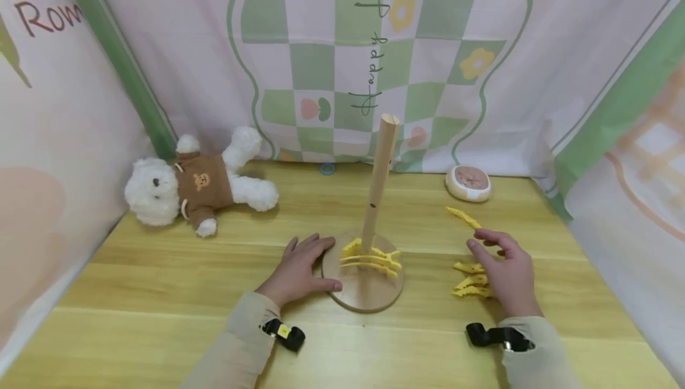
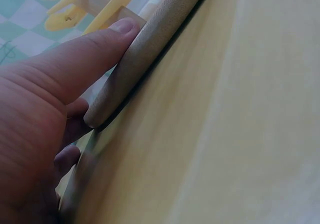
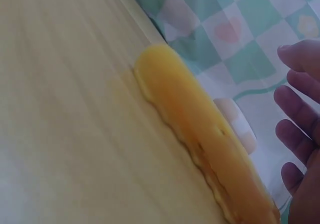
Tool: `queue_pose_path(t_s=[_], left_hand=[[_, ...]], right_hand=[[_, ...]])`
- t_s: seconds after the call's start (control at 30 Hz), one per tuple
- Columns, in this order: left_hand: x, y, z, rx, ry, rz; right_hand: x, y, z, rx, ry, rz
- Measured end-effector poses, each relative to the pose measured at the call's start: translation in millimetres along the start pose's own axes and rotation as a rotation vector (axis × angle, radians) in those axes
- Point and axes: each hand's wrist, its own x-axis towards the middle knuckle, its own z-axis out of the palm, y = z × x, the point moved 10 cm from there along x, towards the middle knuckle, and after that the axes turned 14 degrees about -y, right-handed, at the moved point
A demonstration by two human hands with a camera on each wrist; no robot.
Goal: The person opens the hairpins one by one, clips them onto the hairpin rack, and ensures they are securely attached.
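A round wooden base [image 1: 364, 300] carries an upright wooden pole [image 1: 379, 181] with small dark holes along it. Several yellow, branch-like plastic pieces [image 1: 371, 261] sit around the pole's foot. My left hand [image 1: 299, 273] rests at the base's left edge with fingers spread; in the left wrist view its thumb [image 2: 102, 46] presses the rim. My right hand [image 1: 508, 264] hovers at the right, thumb and forefinger apart, fingertips right at the end of a slim yellow piece [image 1: 461, 216]. More yellow pieces [image 1: 471, 286] lie beside and partly under it. A yellow scalloped piece [image 3: 195, 129] shows large in the right wrist view.
A white plush dog [image 1: 200, 184] in a brown shirt lies at the back left. A small blue ring [image 1: 327, 168] is near the back edge. A round white and pink device [image 1: 468, 183] stands at the back right. Printed curtains [image 1: 364, 68] surround the wooden table [image 1: 187, 282].
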Motion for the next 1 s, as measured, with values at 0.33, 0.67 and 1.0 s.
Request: queue_pose_path(t_s=[0.33, 0.67, 1.0], left_hand=[[0.9, 3.2, 0.3, 0.006, -0.008, -0.003], [0.8, -0.1, 0.8, 0.005, -0.007, -0.02], [1.1, -0.7, 1.5, 0.009, -0.003, -0.011]], right_hand=[[12.6, 25, -21, -0.063, -0.033, 0.083], [28.9, 39, -4, -0.137, -0.215, 0.118], [45.9, 52, -5, -0.28, -0.244, 0.226]])
